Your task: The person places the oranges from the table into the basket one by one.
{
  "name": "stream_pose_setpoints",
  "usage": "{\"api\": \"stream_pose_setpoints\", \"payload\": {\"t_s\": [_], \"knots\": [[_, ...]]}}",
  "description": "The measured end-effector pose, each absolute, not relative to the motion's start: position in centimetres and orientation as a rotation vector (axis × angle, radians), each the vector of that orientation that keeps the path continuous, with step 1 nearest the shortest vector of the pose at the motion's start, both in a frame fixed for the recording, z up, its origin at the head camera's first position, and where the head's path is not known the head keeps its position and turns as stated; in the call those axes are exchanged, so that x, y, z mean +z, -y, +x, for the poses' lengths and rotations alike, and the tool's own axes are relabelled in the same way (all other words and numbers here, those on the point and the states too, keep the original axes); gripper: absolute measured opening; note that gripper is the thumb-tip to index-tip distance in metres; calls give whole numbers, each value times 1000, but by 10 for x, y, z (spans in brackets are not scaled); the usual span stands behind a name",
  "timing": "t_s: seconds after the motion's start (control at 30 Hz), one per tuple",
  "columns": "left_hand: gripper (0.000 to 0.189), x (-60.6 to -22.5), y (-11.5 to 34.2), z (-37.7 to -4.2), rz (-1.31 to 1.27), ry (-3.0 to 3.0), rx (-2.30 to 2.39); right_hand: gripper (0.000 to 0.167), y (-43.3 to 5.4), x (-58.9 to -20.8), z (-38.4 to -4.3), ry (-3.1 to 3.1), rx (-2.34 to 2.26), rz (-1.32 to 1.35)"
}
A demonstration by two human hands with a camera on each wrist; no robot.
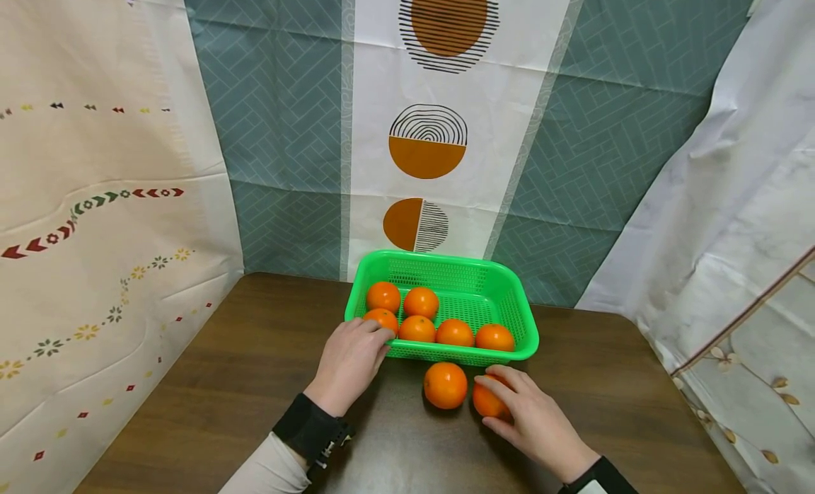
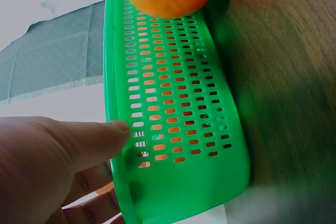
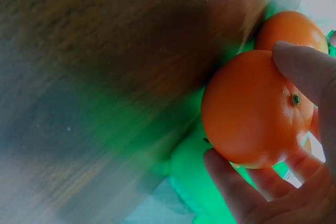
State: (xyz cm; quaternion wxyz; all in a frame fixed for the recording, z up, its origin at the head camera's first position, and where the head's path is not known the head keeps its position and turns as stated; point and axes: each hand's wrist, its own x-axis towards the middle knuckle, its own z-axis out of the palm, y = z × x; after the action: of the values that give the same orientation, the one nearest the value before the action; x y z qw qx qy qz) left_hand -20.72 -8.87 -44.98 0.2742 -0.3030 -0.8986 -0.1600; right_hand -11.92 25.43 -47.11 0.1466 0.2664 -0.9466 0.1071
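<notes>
A green perforated plastic basket [image 1: 530,342] stands on the table with several oranges [image 1: 417,329] in its left and front parts. My left hand [image 1: 350,356] grips its front left rim. In the left wrist view the thumb [image 2: 100,137] lies against the rim's outer side and the fingers are partly hidden behind the wall, beside an orange. My right hand [image 1: 538,420] holds an orange [image 3: 252,111] in front of the basket, thumb on one side and fingers on the other. Just left of it another orange [image 1: 445,386] sits on the table, close to the basket's front wall.
The brown wooden table [image 1: 255,366] extends on both sides of the basket. A patterned cloth [image 1: 293,126] hangs close behind it. Light curtains hang at the left [image 1: 114,267] and right [image 1: 758,267].
</notes>
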Motion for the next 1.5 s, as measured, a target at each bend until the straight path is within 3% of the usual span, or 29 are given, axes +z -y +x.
{"api": "stream_pose_setpoints", "payload": {"t_s": [1.5], "knots": [[17, -451, 89, -208, -817, 2419, -443, 70, -249, -446, -101, 2560, 336, 877]]}}
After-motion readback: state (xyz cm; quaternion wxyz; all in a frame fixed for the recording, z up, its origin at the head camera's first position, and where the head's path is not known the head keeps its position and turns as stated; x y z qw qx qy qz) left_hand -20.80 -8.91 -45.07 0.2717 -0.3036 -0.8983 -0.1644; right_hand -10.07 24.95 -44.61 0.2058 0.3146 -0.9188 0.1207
